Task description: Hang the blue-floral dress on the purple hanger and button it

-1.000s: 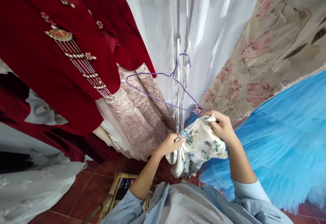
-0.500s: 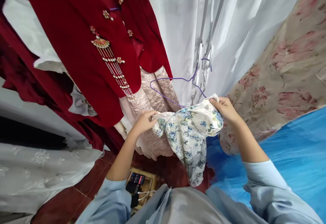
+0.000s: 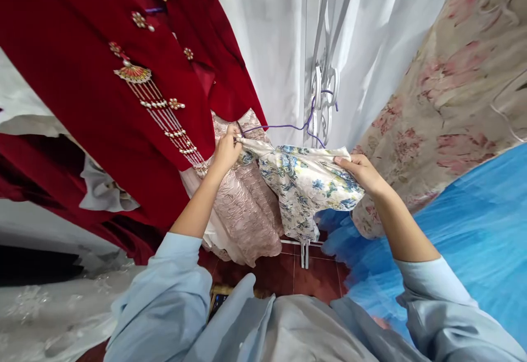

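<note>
A small white garment with a blue floral print (image 3: 302, 184) is stretched between my two hands. My left hand (image 3: 229, 149) pinches its upper left edge, fingers closed. At the other end, my right hand (image 3: 362, 171) grips the upper right corner with the thumb on top. Behind the garment's top edge hangs a purple wire hanger (image 3: 288, 126), its hook on a white rack fitting (image 3: 323, 90). The hanger's lower part is hidden behind the cloth. The garment's lower end hangs free.
To the left hang a dark red jacket with beaded brooches (image 3: 164, 88) and a pink textured skirt (image 3: 251, 214). White curtains (image 3: 280, 38) fall behind. A floral cloth (image 3: 457, 115) and blue tulle (image 3: 465, 225) are at right. Red tiles (image 3: 284, 274) cover the floor.
Both hands remain on the garment. My left hand has risen to the hanger's left end, and the cloth's top edge has come up in front of the hanger. The view has shifted slightly.
</note>
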Tool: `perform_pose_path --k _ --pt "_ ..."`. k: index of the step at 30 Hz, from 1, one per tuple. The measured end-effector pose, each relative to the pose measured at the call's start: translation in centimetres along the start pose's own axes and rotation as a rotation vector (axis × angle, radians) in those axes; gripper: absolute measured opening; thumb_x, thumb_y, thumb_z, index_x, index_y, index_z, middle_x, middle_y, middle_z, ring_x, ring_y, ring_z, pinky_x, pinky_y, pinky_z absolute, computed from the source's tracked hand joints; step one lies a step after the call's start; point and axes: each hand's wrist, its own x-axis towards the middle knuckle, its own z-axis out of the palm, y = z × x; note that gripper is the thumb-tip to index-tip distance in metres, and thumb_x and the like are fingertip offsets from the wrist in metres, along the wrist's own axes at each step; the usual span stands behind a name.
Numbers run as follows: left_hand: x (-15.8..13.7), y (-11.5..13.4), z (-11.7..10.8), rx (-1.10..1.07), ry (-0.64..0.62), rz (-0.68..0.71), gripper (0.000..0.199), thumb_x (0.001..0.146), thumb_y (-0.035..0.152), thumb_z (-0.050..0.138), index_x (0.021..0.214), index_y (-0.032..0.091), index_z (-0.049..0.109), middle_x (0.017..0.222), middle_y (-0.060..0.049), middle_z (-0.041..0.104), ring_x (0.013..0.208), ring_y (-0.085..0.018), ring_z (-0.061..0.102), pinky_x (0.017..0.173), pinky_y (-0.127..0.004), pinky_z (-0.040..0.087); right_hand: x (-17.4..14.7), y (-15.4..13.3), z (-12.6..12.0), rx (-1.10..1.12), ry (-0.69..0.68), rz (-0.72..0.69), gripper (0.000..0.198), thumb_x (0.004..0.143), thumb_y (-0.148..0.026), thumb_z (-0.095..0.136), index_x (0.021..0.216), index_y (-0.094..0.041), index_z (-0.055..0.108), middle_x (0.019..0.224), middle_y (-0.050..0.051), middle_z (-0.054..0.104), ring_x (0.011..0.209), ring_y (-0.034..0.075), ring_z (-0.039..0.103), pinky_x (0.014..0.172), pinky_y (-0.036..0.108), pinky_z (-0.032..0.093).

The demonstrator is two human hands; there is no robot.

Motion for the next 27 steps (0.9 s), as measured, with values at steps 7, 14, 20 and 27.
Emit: perform_pose_path --k 7,14,20,27 --pt "1.9 -0.6 0.7 -0.252 0.114 0.22 0.035 0.083 0.003 0.045 0.101 0.02 0.069 0.111 -0.009 0.066 0.113 -0.026 0.062 0.105 -0.042 0.048 0.2 -0.3 0.0 0.099 -0.05 0.138 0.048 0.064 -0.062 0.086 0.068 -0.016 0.073 0.061 0.005 0.069 0.051 0.017 0.059 0.05 0.028 0.042" --pt "2.8 5.9 0.7 -0.52 0.117 0.282 0.051 0.09 0.017 0.064 0.139 0.024 0.05 0.143 -0.011 0.055 0.121 -0.023 0.062 0.105 -0.037 0.051 -0.2 -0.7 -0.9 -0.085 -0.011 0.047 0.048 0.07 -0.063 0.082 0.067 -0.016 0.069 0.062 0.003 0.066 0.056 0.016 0.057 0.053 0.027 0.043" --pt "0.0 6.8 1.3 -0.488 -0.142 0.174 0.023 0.098 0.032 0.053 0.096 0.017 0.07 0.096 -0.006 0.074 0.095 -0.023 0.068 0.091 -0.035 0.052 -2.7 -1.1 -3.4 -0.234 0.05 -0.222 0.032 0.076 -0.051 0.078 0.08 -0.019 0.074 0.083 0.003 0.071 0.074 0.018 0.061 0.065 0.027 0.046" --pt "-1.2 7.4 0.0 -0.451 0.052 0.195 0.022 0.099 0.029 0.051 0.102 0.019 0.07 0.104 -0.006 0.074 0.1 -0.021 0.068 0.093 -0.031 0.05 -1.3 -8.0 -3.8 -0.18 -0.017 0.025 0.036 0.067 -0.048 0.086 0.078 -0.016 0.075 0.07 0.005 0.07 0.06 0.015 0.057 0.054 0.027 0.043"
